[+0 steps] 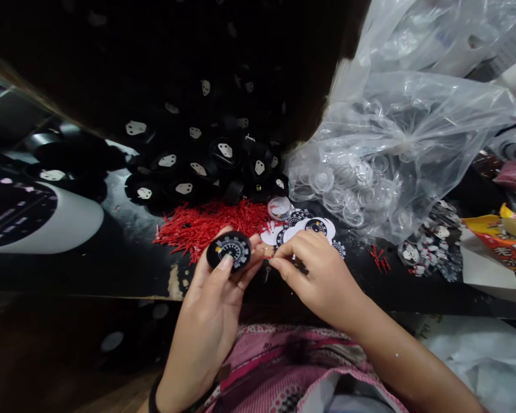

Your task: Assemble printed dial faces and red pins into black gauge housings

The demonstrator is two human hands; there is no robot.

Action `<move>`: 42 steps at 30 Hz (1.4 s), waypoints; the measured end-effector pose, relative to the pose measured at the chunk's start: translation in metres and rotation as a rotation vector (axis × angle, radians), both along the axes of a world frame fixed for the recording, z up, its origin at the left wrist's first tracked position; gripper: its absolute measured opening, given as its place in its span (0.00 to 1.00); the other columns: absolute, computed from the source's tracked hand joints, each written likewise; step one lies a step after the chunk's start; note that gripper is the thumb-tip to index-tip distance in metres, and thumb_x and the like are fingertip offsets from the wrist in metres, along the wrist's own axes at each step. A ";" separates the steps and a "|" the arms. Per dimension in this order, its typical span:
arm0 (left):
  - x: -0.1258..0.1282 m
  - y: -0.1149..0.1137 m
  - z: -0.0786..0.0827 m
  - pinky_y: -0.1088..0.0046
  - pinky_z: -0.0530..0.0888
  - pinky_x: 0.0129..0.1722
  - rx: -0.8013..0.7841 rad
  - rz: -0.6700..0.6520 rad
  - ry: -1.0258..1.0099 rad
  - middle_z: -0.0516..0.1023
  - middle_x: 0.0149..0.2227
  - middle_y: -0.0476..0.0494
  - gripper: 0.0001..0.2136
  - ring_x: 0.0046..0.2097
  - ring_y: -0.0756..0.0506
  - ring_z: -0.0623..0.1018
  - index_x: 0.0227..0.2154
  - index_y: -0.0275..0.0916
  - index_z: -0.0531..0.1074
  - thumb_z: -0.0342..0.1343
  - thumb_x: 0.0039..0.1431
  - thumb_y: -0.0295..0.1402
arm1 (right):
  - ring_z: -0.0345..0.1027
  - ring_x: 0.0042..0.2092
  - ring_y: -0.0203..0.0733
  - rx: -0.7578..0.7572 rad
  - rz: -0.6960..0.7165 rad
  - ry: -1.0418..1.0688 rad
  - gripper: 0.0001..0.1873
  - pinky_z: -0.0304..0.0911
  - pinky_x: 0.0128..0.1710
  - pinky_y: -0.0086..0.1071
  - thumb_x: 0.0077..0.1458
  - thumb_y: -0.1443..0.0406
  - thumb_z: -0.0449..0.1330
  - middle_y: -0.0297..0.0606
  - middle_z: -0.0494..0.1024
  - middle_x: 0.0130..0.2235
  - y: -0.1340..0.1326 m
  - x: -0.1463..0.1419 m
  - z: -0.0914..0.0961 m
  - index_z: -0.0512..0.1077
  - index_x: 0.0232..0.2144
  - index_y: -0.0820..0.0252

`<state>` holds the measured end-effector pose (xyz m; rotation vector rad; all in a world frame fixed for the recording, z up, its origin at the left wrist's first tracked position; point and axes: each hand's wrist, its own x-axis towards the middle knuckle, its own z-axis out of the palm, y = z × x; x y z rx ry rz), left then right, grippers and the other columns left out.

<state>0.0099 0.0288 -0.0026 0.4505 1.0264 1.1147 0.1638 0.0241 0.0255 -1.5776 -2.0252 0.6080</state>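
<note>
My left hand (217, 281) grips a round black dial gauge (228, 252), its thumb resting on the numbered face and its fingers curled around behind. Close beside it, my right hand (307, 269) is closed in a pinch. A thin red pointer (267, 258) shows faintly at the fingertips, partly hidden by them. Just beyond both hands lies a pile of red pointers (217, 226). White and black printed dial discs (303, 226) are spread past my right hand, with a clear round cover (280, 208) next to them.
Black round housings (184, 172) with pale metal plates are heaped at the back. A clear plastic bag (395, 143) holds many transparent covers (348, 186). To the right lie small metal parts (436, 244), a few red pointers (379, 258) and a colourful snack packet (505, 246). A white cylinder (77, 221) stands left.
</note>
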 end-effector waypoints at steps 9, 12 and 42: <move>0.014 -0.009 -0.018 0.68 0.68 0.59 0.178 -0.210 0.278 0.77 0.53 0.50 0.15 0.56 0.43 0.75 0.51 0.51 0.72 0.58 0.62 0.38 | 0.67 0.39 0.41 -0.060 -0.034 0.033 0.07 0.54 0.41 0.36 0.65 0.67 0.55 0.37 0.76 0.36 -0.004 0.004 0.005 0.70 0.33 0.60; 0.014 -0.009 -0.016 0.68 0.68 0.57 0.218 -0.228 0.331 0.77 0.51 0.49 0.14 0.55 0.43 0.75 0.50 0.49 0.73 0.59 0.61 0.37 | 0.66 0.38 0.41 -0.091 -0.055 0.047 0.07 0.54 0.40 0.36 0.65 0.67 0.56 0.36 0.75 0.35 -0.005 0.007 0.006 0.69 0.32 0.59; 0.015 -0.009 -0.010 0.59 0.77 0.54 0.055 -0.345 0.459 0.80 0.51 0.48 0.10 0.57 0.34 0.75 0.41 0.48 0.79 0.61 0.57 0.40 | 0.69 0.36 0.40 0.012 -0.127 -0.260 0.06 0.57 0.39 0.34 0.60 0.66 0.53 0.35 0.77 0.33 0.001 0.001 0.000 0.69 0.34 0.60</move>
